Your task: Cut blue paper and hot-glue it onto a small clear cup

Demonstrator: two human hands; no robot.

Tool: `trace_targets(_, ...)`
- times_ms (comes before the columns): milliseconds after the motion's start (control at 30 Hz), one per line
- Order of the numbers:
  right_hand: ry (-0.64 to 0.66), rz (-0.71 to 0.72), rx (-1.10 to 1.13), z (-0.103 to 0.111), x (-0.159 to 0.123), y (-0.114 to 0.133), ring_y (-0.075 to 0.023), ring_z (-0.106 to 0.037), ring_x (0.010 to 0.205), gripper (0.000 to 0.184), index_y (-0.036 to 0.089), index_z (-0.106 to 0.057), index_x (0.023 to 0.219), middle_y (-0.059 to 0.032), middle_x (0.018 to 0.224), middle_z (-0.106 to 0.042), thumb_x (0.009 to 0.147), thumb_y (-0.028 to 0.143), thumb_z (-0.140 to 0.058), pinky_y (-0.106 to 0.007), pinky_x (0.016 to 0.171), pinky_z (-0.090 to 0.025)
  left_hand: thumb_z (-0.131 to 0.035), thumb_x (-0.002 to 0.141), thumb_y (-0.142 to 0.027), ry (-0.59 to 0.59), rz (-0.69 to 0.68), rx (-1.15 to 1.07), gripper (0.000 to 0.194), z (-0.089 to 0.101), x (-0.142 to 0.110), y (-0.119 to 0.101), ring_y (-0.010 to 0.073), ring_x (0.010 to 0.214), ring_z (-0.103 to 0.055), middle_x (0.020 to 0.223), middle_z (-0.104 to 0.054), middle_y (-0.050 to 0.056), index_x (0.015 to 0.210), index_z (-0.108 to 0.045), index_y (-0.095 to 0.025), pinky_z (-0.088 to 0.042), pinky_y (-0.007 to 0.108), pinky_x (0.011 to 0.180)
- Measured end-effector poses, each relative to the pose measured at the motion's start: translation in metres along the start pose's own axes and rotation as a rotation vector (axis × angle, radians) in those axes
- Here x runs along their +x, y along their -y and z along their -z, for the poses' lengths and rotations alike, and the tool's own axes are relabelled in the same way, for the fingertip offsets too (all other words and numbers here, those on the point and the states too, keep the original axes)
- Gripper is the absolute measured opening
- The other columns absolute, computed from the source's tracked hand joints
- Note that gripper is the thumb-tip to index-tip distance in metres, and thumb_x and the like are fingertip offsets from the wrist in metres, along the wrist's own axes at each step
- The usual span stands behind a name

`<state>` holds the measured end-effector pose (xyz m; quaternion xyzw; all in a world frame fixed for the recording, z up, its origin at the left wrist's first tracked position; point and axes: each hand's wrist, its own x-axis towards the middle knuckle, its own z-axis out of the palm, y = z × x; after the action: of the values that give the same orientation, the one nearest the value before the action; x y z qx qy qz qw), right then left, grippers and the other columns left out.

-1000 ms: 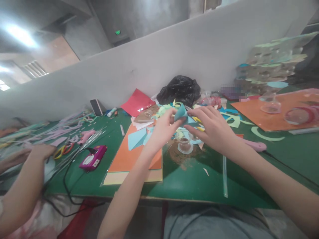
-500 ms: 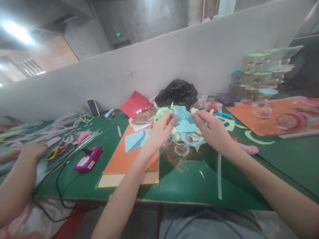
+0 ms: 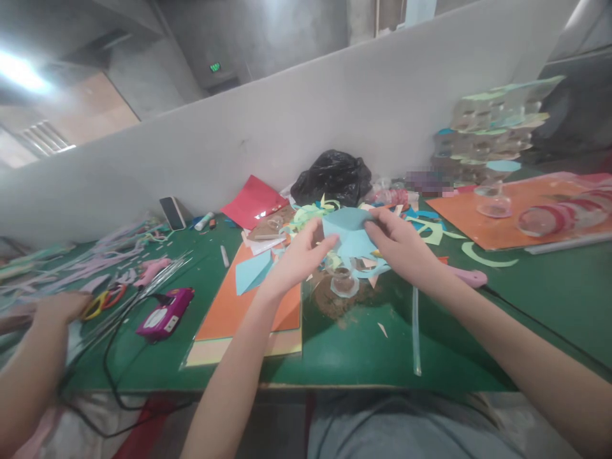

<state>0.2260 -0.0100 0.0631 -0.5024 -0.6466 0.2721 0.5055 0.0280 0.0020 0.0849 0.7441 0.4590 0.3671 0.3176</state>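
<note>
Both my hands hold a piece of light blue paper (image 3: 350,231) above the green table (image 3: 363,344). My left hand (image 3: 299,258) pinches its left edge with thumb and fingers closed. My right hand (image 3: 404,245) grips its right edge from above. Just below the paper, a small clear glass jar (image 3: 343,282) stands on a brown patch of the table. An orange paper sheet (image 3: 243,305) lies under my left forearm, with a light blue scrap (image 3: 251,269) on it.
Another person's arm (image 3: 33,363) reaches in at the left by yellow scissors (image 3: 98,305) and a magenta device (image 3: 165,313) with a black cable. A clear tube (image 3: 417,328), a black bag (image 3: 332,177), red paper (image 3: 252,201), a phone (image 3: 170,213) and an orange board (image 3: 516,217) with jars surround me.
The blue paper has gone from a folded cone pinched in my left hand to a wider sheet spread between both hands. The view drifted slightly right.
</note>
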Motion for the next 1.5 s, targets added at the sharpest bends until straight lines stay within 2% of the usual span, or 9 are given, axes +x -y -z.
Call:
trace_targets(67,0.069,0.020,-0.005,0.000,-0.002,0.002,-0.0125,-0.042,0.057,0.016,0.022,-0.056,0.092,0.0037,0.067,-0.045,0.095,0.033,-0.046,-0.025,0.051,-0.035,-0.054,0.096,-0.047,-0.034,0.035,0.017,0.024,0.001,0.000,-0.001,0.0147,0.075,-0.052,0.080,-0.051,-0.001,0.104,-0.058,-0.024,-0.045,0.027,0.069)
trace_targets(167,0.166,-0.005,0.010,0.000,-0.004,0.003,-0.0118,-0.043,0.056,0.016,0.022,-0.056,0.097,0.0040,0.069,-0.045,0.096,0.036,-0.049,-0.023,0.047,-0.036,-0.045,0.100,-0.046,-0.020,0.059,0.040,0.027,0.005,-0.001,-0.006,0.0131,0.074,-0.047,0.079,-0.045,-0.002,0.088,-0.052,-0.023,-0.042,0.025,0.067)
trace_targets(333,0.197,-0.115,0.079,-0.001,-0.005,0.002,-0.0132,-0.050,0.059,0.022,0.023,-0.055,0.105,0.0048,0.068,-0.046,0.096,0.043,-0.052,-0.023,0.050,-0.047,-0.045,0.098,-0.050,0.125,0.098,0.127,0.037,0.016,-0.005,-0.009,0.0123,0.068,-0.046,0.074,-0.041,-0.002,0.075,-0.039,-0.022,-0.038,0.024,0.058)
trace_targets(433,0.227,-0.141,0.027,-0.003,-0.006,-0.001,-0.0124,-0.044,0.052,0.021,0.023,-0.054,0.102,0.0071,0.060,-0.041,0.095,0.043,-0.052,-0.022,0.044,-0.041,-0.045,0.097,-0.053,0.220,0.148,0.228,0.038,0.021,-0.007,-0.007,0.0122,0.061,-0.045,0.071,-0.043,-0.002,0.075,-0.042,-0.022,-0.033,0.025,0.051)
trace_targets(533,0.226,-0.131,-0.048,-0.006,-0.008,-0.003,-0.0122,-0.042,0.047,0.021,0.023,-0.055,0.104,0.0077,0.057,-0.041,0.095,0.042,-0.053,-0.022,0.041,-0.032,-0.043,0.097,-0.053,0.257,0.159,0.333,0.040,0.024,-0.006,-0.002,0.0123,0.058,-0.043,0.069,-0.044,-0.002,0.073,-0.043,-0.022,-0.032,0.026,0.050)
trace_targets(667,0.213,-0.115,-0.096,-0.011,-0.010,-0.006,-0.0125,-0.044,0.046,0.024,0.023,-0.055,0.111,0.0062,0.061,-0.050,0.096,0.042,-0.051,-0.024,0.042,-0.030,-0.041,0.097,-0.051,0.260,0.165,0.396,0.038,0.024,-0.005,0.000,0.0125,0.059,-0.043,0.069,-0.044,-0.002,0.073,-0.042,-0.022,-0.034,0.028,0.053)
trace_targets(833,0.210,-0.089,-0.148,-0.013,-0.009,-0.007,-0.0137,-0.047,0.049,0.025,0.023,-0.052,0.112,0.0086,0.058,-0.045,0.094,0.040,-0.052,-0.024,0.048,-0.034,-0.039,0.097,-0.054,0.256,0.197,0.462,0.039,0.023,-0.006,0.001,0.0137,0.059,-0.044,0.069,-0.040,-0.003,0.073,-0.037,-0.023,-0.032,0.029,0.053)
trace_targets(1033,0.219,-0.087,-0.157,-0.014,-0.008,-0.012,-0.0133,-0.044,0.046,0.022,0.023,-0.051,0.111,0.0091,0.058,-0.043,0.095,0.039,-0.051,-0.025,0.047,-0.031,-0.041,0.096,-0.053,0.239,0.222,0.442,0.039,0.018,-0.006,0.003,0.0143,0.056,-0.042,0.067,-0.041,-0.002,0.071,-0.035,-0.023,-0.028,0.029,0.051)
trace_targets(1500,0.271,-0.073,-0.215,-0.016,-0.007,-0.023,-0.0134,-0.047,0.044,0.022,0.023,-0.053,0.106,0.0072,0.060,-0.050,0.097,0.043,-0.049,-0.025,0.046,-0.032,-0.044,0.097,-0.047,0.215,0.165,0.412,0.037,0.013,-0.007,0.007,0.0150,0.056,-0.043,0.061,-0.043,-0.002,0.069,-0.041,-0.023,-0.028,0.028,0.049)
